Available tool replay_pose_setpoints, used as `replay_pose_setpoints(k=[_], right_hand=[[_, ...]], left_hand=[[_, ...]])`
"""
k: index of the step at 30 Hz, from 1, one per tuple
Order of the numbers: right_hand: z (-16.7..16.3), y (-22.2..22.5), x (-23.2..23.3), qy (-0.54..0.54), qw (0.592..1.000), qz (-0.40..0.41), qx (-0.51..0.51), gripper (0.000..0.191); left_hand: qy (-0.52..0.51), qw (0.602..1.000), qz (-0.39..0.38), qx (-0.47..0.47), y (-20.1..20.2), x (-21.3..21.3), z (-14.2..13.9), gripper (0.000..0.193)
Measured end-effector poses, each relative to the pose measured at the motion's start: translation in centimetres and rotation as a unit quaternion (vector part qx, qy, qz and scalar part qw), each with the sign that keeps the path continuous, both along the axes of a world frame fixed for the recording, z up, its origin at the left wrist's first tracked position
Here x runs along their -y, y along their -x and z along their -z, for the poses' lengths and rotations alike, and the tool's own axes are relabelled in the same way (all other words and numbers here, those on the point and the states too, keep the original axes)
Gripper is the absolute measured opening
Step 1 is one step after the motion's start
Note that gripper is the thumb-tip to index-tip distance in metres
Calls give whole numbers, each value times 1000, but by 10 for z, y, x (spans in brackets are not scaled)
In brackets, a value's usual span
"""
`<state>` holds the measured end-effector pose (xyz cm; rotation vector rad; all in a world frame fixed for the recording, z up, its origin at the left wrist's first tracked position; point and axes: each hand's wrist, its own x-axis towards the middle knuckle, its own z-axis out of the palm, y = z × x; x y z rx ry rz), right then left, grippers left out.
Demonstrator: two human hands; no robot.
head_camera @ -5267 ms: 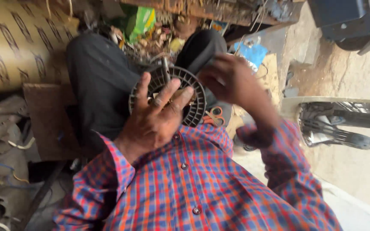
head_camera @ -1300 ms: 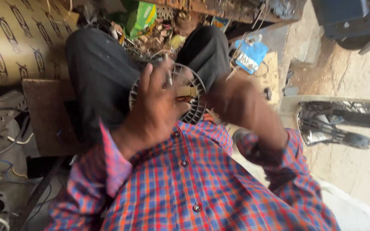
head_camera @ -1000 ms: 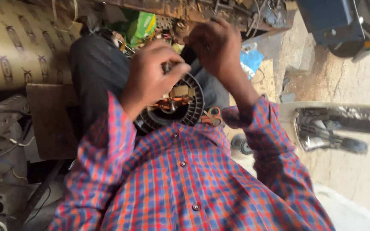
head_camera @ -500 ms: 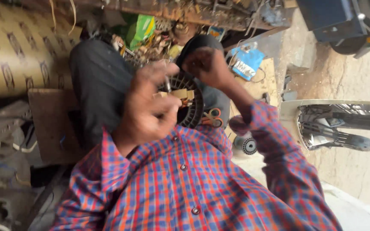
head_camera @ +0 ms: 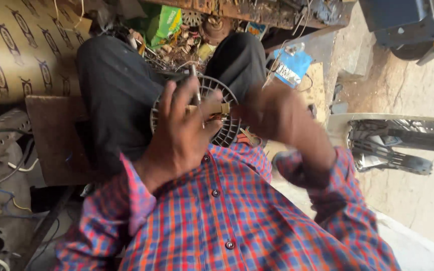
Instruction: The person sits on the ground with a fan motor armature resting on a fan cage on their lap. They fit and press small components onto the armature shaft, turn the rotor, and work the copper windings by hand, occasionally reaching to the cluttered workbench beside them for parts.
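Left hand [head_camera: 184,133] spread over round slotted motor housing [head_camera: 227,131] on the lap, fingers pressing a tan strip [head_camera: 216,108] and a thin metal rod [head_camera: 196,85] against it. Right hand [head_camera: 272,113] at 3 o'clock of housing (blurred, grip not readable). Blue packet [head_camera: 292,65] at 1 o'clock.

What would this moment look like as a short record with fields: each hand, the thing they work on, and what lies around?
Left hand: spread over a round slotted motor part on the lap
Right hand: blurred, beside the part; grip unclear
Thin metal rod: stands up between the left fingers
Clothing: checked shirt, dark trousers
Around: blue packet, green packet, patterned sheet, fan grille
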<state>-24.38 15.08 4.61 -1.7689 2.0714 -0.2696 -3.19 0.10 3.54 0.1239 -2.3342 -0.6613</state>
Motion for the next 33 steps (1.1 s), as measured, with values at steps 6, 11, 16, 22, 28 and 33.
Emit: replay_pose_setpoints(k=[6,11,16,22,28,33], right_hand=[[90,54,64,248,955,61,154,2],[55,8,48,311,942,-50,-115,10],[-4,-34,-5,189,952,-234,56,18],[48,27,28,193,974,13,120,10],[86,35,58,238,967,62,73,5],[20,-29,12,253,939,-233,-1,15]], left_hand=[[-401,908,54,-107,19,11,41,6],[-164,959,82,214,61,65,14,20],[-376,917,80,105,30,54,-13,19],[107,993,23,41,-3,-2,18,15],[-273,961,42,11,47,42,42,20],[-248,920,183,242,54,76,15,18]])
